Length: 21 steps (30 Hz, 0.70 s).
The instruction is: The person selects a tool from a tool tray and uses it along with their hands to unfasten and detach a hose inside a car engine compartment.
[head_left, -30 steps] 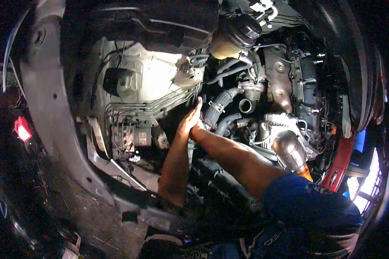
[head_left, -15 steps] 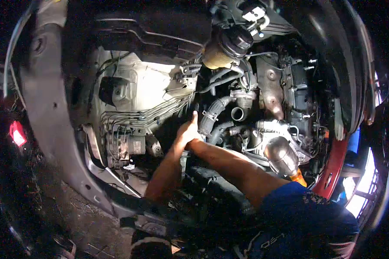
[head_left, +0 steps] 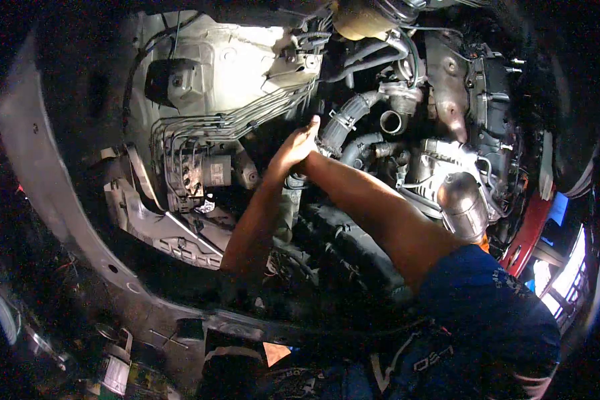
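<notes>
My left hand (head_left: 293, 148) is deep in a car's engine bay, beside the lower end of a thick ribbed hose (head_left: 352, 115). Its thumb points up along the hose; the other fingers curl out of sight, so what they hold is hidden. From the right, my right hand (head_left: 307, 164) reaches in below and behind the left one, mostly covered, its fingers not visible. A metal clamp (head_left: 342, 120) circles the hose. Right of it, an open-mouthed metal pipe (head_left: 405, 102) faces forward, with a curved dark hose (head_left: 361, 146) below.
Thin metal lines (head_left: 213, 127) run left of my hands to a block-shaped unit (head_left: 215, 171). A yellowish reservoir (head_left: 360, 21) sits at the top. On the right are a brown metal shield (head_left: 449, 87) and a rounded metal canister (head_left: 461, 205). The body edge (head_left: 113, 269) curves along the lower left.
My view has tilted downward, so the engine parts and both hands appear higher and slightly to the right. The hands remain together by the ribbed hose's lower end.
</notes>
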Each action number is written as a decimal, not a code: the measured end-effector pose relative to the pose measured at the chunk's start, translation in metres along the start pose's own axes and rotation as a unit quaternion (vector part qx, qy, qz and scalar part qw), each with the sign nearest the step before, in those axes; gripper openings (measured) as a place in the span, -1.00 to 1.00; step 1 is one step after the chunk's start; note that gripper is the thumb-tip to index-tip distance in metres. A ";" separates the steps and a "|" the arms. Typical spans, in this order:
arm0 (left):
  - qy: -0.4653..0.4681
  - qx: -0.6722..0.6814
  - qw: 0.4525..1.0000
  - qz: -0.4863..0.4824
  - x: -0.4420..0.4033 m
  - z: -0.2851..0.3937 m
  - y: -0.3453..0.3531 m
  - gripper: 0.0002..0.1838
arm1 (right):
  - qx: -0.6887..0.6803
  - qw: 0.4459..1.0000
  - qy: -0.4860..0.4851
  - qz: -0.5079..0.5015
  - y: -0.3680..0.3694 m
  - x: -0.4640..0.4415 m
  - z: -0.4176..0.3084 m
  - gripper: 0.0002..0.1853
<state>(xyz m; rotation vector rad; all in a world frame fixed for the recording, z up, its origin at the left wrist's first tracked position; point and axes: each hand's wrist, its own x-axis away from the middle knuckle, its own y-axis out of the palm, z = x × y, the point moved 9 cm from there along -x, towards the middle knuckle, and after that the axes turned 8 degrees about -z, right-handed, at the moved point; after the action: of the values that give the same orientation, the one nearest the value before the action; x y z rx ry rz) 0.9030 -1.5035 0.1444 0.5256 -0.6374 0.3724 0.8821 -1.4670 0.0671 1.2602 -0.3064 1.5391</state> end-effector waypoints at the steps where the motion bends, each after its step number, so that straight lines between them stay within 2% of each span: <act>1: 0.024 -0.012 0.999 0.017 0.016 0.016 -0.001 -0.08 | -0.054 0.998 0.008 0.024 -0.007 -0.001 -0.004 -0.48; 3: 0.152 -0.033 0.978 0.137 0.058 0.046 -0.004 -0.14 | -0.067 0.996 0.003 0.055 -0.016 -0.002 -0.018 -0.48; 4: 0.153 -0.035 0.982 0.106 0.065 0.045 -0.001 -0.17 | -0.048 0.997 -0.003 0.063 -0.018 -0.004 -0.027 -0.49; 5: 0.110 -0.011 0.987 0.112 0.091 0.051 0.001 -0.20 | -0.033 0.996 -0.010 0.077 -0.021 -0.002 -0.035 -0.49; 6: 0.130 0.002 0.984 0.125 0.098 0.048 -0.002 -0.22 | -0.045 0.994 -0.009 0.103 -0.025 0.000 -0.041 -0.49; 7: 0.150 0.013 0.979 0.135 0.103 0.039 -0.007 -0.24 | -0.299 0.944 -0.023 0.142 -0.023 0.013 -0.023 -0.54; 8: 0.166 0.035 0.976 0.140 0.091 0.013 -0.014 -0.26 | -0.531 0.829 -0.036 0.169 -0.012 0.027 -0.001 -0.58; 9: 0.189 0.032 0.972 0.132 0.099 0.010 -0.016 -0.27 | -0.729 0.658 -0.045 0.183 0.004 0.042 0.021 -0.61; 10: 0.194 0.043 0.973 0.118 0.109 0.012 -0.012 -0.24 | -0.687 0.706 -0.085 0.148 0.013 0.074 0.043 -0.63; 11: 0.201 0.054 0.972 0.106 0.120 0.018 -0.008 -0.21 | -0.680 0.714 -0.093 0.139 0.013 0.083 0.053 -0.63; 12: 0.211 0.013 0.970 0.122 0.131 0.027 -0.007 -0.21 | -0.672 0.721 -0.102 0.130 0.012 0.091 0.060 -0.64; 13: 0.221 -0.030 0.965 0.136 0.137 0.032 -0.005 -0.22 | -0.705 0.689 -0.081 0.147 0.007 0.084 0.058 -0.64; 14: 0.239 0.006 0.961 0.142 0.139 0.036 -0.002 -0.21 | -0.628 0.751 -0.058 0.194 -0.006 0.088 0.048 -0.64; 15: 0.220 0.036 0.963 0.151 0.133 0.027 -0.003 -0.22 | -0.596 0.777 -0.035 0.200 -0.019 0.081 0.033 -0.63; 17: 0.201 0.043 0.965 0.165 0.120 0.015 -0.002 -0.27 | -0.730 0.618 -0.070 0.284 -0.030 0.093 0.028 -0.66; 18: 0.170 0.026 0.968 0.182 0.106 0.001 -0.006 -0.30 | -0.689 0.666 -0.188 0.214 -0.029 0.123 0.025 -0.70; 19: 0.150 -0.003 0.971 0.186 0.127 0.024 0.001 -0.33 | -0.703 0.633 -0.081 0.314 -0.028 0.137 0.015 -0.71; 20: 0.158 -0.016 0.968 0.195 0.113 0.014 0.001 -0.36 | -0.714 0.614 -0.155 0.298 -0.043 0.130 -0.019 -0.73; 21: 0.165 -0.029 0.964 0.204 0.098 0.004 0.001 -0.38 | -0.719 0.607 -0.277 0.195 -0.042 0.140 -0.050 -0.70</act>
<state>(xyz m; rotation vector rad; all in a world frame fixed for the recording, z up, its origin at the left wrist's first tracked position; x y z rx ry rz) 0.9737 -1.4884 0.2107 0.2614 -0.4271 0.8100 0.9076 -1.3363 0.1446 0.2155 -1.8844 0.6106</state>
